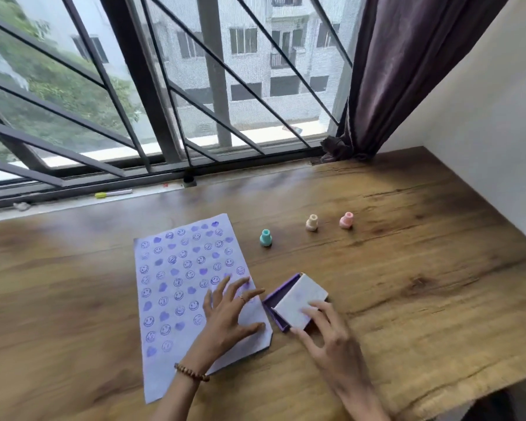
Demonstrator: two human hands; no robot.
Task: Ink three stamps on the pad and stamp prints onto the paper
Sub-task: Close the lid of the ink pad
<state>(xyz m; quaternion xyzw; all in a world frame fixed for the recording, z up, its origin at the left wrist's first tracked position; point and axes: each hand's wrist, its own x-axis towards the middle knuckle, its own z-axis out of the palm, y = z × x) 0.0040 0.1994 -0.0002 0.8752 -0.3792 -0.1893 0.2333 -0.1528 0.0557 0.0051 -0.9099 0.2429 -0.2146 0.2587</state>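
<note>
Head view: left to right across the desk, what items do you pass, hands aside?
Stamped paper → teal stamp → cream stamp → pink stamp. Ink pad omitted: it overlaps the teal and cream stamps sideways.

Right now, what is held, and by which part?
The right hand holds the lid by its near edge; the left hand only presses the paper.
</note>
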